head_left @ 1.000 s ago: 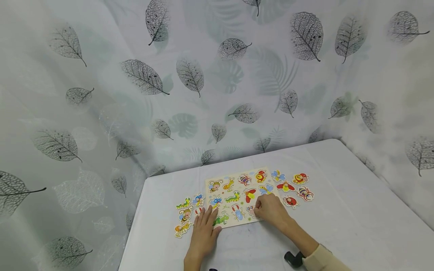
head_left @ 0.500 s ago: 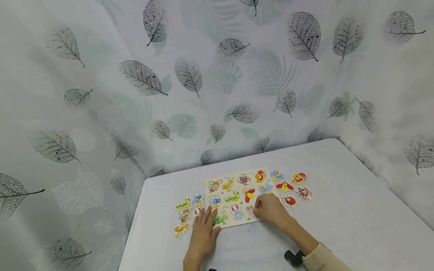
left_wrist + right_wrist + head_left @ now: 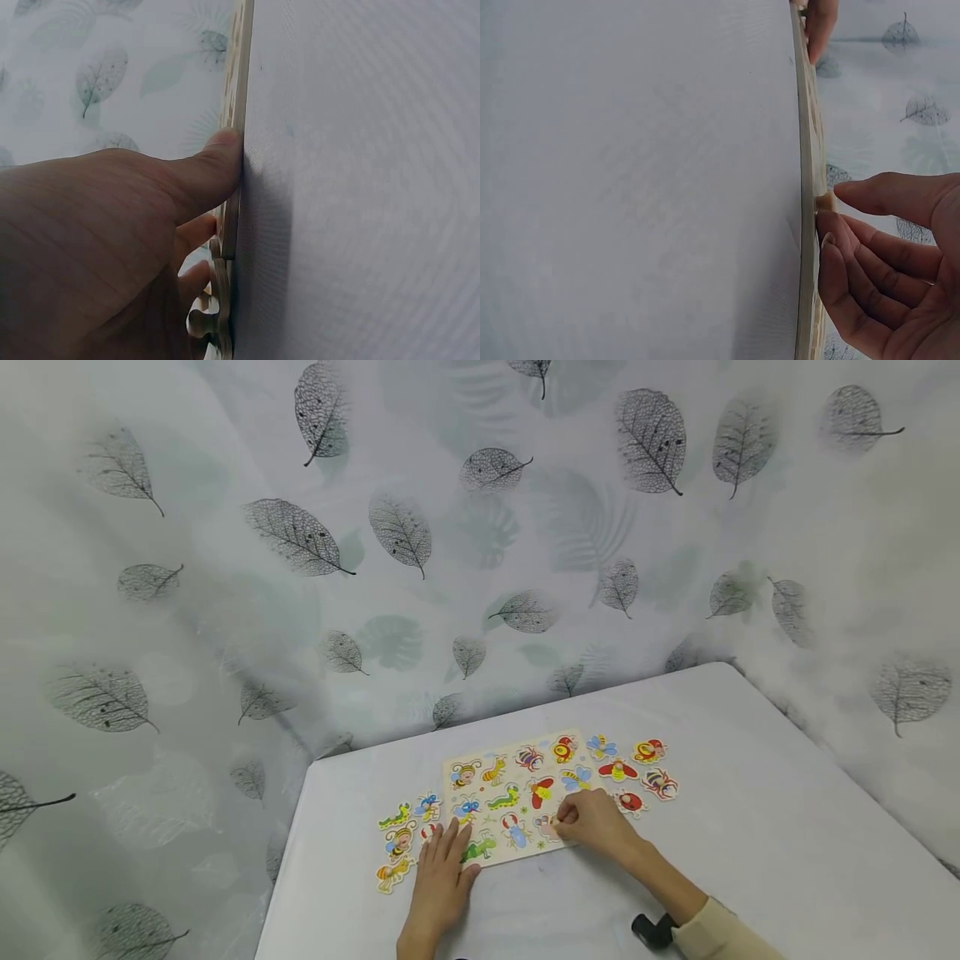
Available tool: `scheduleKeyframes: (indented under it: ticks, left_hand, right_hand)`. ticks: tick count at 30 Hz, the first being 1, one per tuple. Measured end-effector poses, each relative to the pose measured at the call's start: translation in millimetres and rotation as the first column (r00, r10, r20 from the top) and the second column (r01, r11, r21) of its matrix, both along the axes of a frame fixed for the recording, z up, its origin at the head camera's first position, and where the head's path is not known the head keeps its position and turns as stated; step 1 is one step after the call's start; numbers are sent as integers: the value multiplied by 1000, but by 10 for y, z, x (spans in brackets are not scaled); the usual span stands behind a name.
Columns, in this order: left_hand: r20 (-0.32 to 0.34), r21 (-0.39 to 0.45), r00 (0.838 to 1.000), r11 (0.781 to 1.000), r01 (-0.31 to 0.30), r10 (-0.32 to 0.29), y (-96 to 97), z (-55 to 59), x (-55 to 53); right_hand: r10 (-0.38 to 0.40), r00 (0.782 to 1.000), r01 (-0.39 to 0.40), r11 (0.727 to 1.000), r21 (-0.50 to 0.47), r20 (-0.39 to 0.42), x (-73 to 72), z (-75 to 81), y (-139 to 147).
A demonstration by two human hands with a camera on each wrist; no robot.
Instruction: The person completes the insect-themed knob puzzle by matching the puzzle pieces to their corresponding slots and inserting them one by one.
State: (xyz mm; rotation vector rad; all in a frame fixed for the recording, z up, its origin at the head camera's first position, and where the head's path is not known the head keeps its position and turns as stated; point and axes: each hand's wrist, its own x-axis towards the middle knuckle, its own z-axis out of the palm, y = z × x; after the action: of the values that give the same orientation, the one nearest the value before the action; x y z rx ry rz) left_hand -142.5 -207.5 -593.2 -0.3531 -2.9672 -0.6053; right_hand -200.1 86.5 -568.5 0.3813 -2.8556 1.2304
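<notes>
A wooden insect puzzle board [image 3: 525, 817] lies on the white table, with colourful bug pictures in rows. My right hand [image 3: 596, 822] is at its near right part. Thumb and fingers pinch the small wooden knob [image 3: 825, 201] of a puzzle piece [image 3: 546, 828], mostly hidden by the hand in the head view; the piece lies on the board. My left hand [image 3: 442, 868] rests with fairly straight fingers over the near left corner. In the left wrist view its thumb [image 3: 217, 161] presses along the board's edge [image 3: 234, 217].
Loose insect pieces lie on both sides: a caterpillar [image 3: 395, 816], a bee [image 3: 400, 838] and others left; a ladybug [image 3: 630, 802], a spider [image 3: 660, 784] and more right. A black object [image 3: 651, 932] is by the right sleeve [image 3: 720, 931]. A leaf-patterned curtain [image 3: 480, 543] hangs behind the table.
The head view has turned slightly, so the scene sits further left. Both hands keep nearly the same places on the board.
</notes>
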Motion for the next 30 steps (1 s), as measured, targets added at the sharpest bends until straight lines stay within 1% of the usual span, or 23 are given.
scheduleKeyframes:
  ticks: [3, 8, 12, 15, 18, 25, 30]
  left_hand:
    - [-13, 3, 1000, 1000, 6, -6, -9, -21, 1]
    - [4, 6, 1000, 1000, 1, -1, -8, -27, 14]
    - [-5, 6, 1000, 1000, 1, -1, -9, -19, 19]
    - [-8, 9, 1000, 1000, -1, 1, -11, -14, 17]
    - [-3, 11, 1000, 1000, 2, -2, -11, -15, 11]
    - [9, 12, 1000, 1000, -2, 2, -2, -16, 9]
    - [21, 16, 1000, 1000, -3, 3, 12, -12, 9]
  right_hand:
    - [10, 1000, -10, 1000, 8, -7, 14, 1, 14]
    - [22, 999, -21, 999, 42, -23, 38, 88, 86]
    - [-14, 999, 16, 999, 50, -46, 55, 193, 188]
    - [-42, 996, 45, 998, 54, -73, 61, 237, 289]
    - [-63, 993, 67, 997, 45, -101, 60, 230, 416]
    - [-125, 982, 130, 991, 30, -139, 37, 150, 758]
    - [-216, 967, 218, 976, 3, -137, 41, 117, 993]
